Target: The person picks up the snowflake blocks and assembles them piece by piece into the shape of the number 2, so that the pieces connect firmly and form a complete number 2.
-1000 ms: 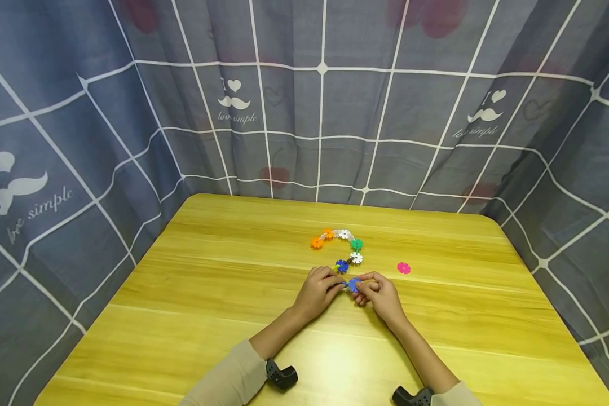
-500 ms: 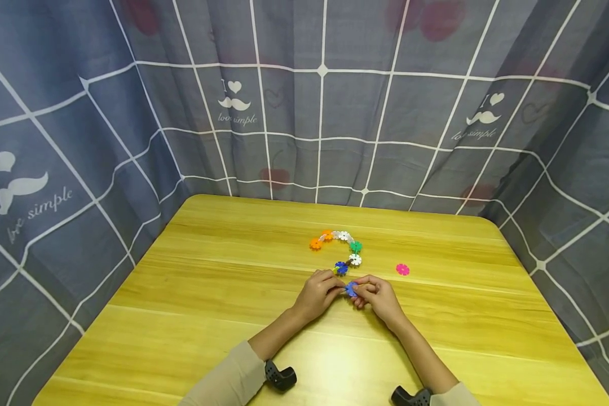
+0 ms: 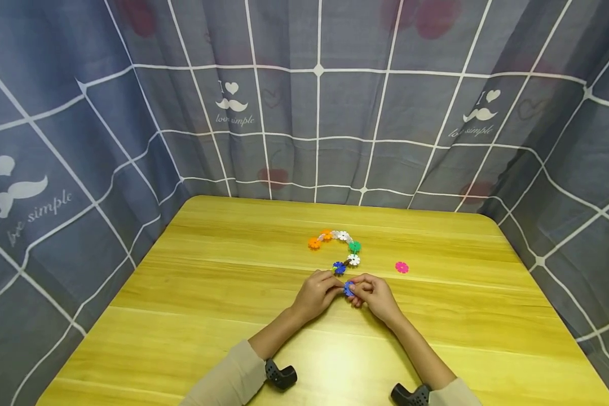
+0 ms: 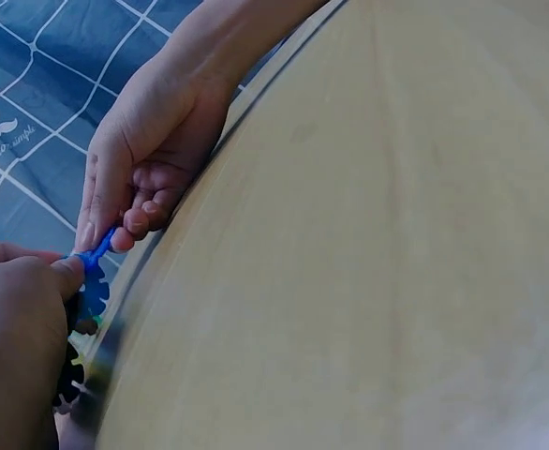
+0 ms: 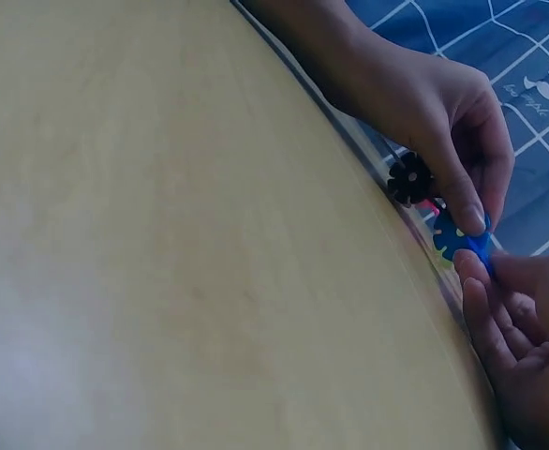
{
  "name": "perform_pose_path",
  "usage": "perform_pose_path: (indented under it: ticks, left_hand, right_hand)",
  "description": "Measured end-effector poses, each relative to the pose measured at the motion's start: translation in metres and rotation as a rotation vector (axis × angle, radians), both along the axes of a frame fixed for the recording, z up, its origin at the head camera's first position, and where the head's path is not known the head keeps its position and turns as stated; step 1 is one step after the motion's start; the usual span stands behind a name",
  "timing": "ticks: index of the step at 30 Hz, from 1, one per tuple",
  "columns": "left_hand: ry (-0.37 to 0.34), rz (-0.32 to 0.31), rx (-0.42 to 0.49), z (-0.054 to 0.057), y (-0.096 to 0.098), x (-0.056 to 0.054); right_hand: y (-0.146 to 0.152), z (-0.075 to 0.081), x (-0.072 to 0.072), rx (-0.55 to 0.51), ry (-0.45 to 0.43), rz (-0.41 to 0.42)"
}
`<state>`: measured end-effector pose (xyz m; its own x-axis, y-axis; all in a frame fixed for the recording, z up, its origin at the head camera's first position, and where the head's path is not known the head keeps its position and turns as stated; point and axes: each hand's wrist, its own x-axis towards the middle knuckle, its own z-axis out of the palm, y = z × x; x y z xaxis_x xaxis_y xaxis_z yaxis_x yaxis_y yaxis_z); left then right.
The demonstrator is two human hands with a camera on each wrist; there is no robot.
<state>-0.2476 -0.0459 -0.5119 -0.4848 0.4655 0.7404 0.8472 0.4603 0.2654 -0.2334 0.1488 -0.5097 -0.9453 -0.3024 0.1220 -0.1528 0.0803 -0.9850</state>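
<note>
Light-blue flower-shaped snowflake disc (image 3: pixel 348 289) is pinched between thumb and fingers of my right hand (image 3: pixel 380 299). Close on its left, my left hand (image 3: pixel 316 294) pinches another blue snowflake disc (image 4: pixel 94 292), mostly hidden by fingers in the head view. The two discs meet edge to edge between the fingertips; how deeply they interlock is hidden. Beyond the hands, a curved chain of linked discs lies on the table, with a dark blue disc (image 3: pixel 339 268), white disc (image 3: pixel 353 260), green disc (image 3: pixel 354 246) and orange disc (image 3: pixel 314 243) among them.
A loose pink disc (image 3: pixel 402 267) lies flat on the wooden table (image 3: pixel 208 270), right of the chain. A grey checked curtain (image 3: pixel 289 113) hangs around the table's back and sides. Black wrist mounts (image 3: pixel 281 375) sit at both sleeves.
My right hand has shifted slightly left with its light-blue disc, closing the small gap to my left fingertips. The left hand stays nearly in place; the chain lies much as before.
</note>
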Motion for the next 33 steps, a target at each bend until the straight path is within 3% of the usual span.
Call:
perform_pose_path:
  ticks: [3, 5, 7, 9, 11, 12, 14, 18, 23, 25, 27, 30, 33]
  left_hand:
    - [0.021, 0.031, -0.030, 0.001, -0.001, -0.001]
    - [0.042, 0.049, -0.053, 0.001, -0.001, -0.001]
    - [0.064, 0.064, -0.080, 0.000, -0.001, -0.001]
    - [0.085, 0.079, -0.103, -0.001, -0.001, -0.002]
    - [0.099, 0.099, -0.113, -0.003, -0.001, -0.002]
    - [0.103, 0.108, -0.112, -0.003, -0.001, -0.002]
    - [0.109, 0.122, -0.108, -0.003, -0.001, -0.002]
    - [0.104, 0.133, -0.159, -0.002, 0.000, -0.003]
    - [0.056, 0.152, -0.299, -0.002, 0.001, -0.001]
    - [0.047, 0.161, -0.331, -0.003, 0.000, -0.001]
    - [0.039, 0.166, -0.342, -0.004, 0.000, -0.001]
    - [0.018, 0.174, -0.323, -0.005, 0.000, -0.001]
    - [-0.004, 0.192, -0.283, -0.005, 0.001, -0.001]
  right_hand:
    - [0.003, -0.002, -0.004, 0.091, 0.075, -0.039]
    - [0.010, -0.004, -0.008, 0.181, 0.192, -0.129]
    - [0.022, -0.007, -0.014, 0.299, 0.349, -0.302]
    - [0.037, -0.009, -0.018, 0.404, 0.451, -0.520]
    - [0.053, -0.010, -0.020, 0.494, 0.455, -0.707]
    - [0.059, -0.010, -0.021, 0.530, 0.430, -0.760]
    - [0.069, -0.009, -0.020, 0.591, 0.362, -0.788]
    - [0.076, -0.008, -0.021, 0.660, 0.309, -0.709]
    - [0.070, -0.008, -0.023, 0.581, 0.349, -0.626]
    - [0.063, -0.009, -0.022, 0.485, 0.370, -0.540]
    - [0.055, -0.010, -0.020, 0.333, 0.369, -0.401]
    - [0.042, -0.010, -0.014, 0.071, 0.313, -0.154]
    - [0.030, -0.003, -0.005, -0.057, 0.241, -0.028]
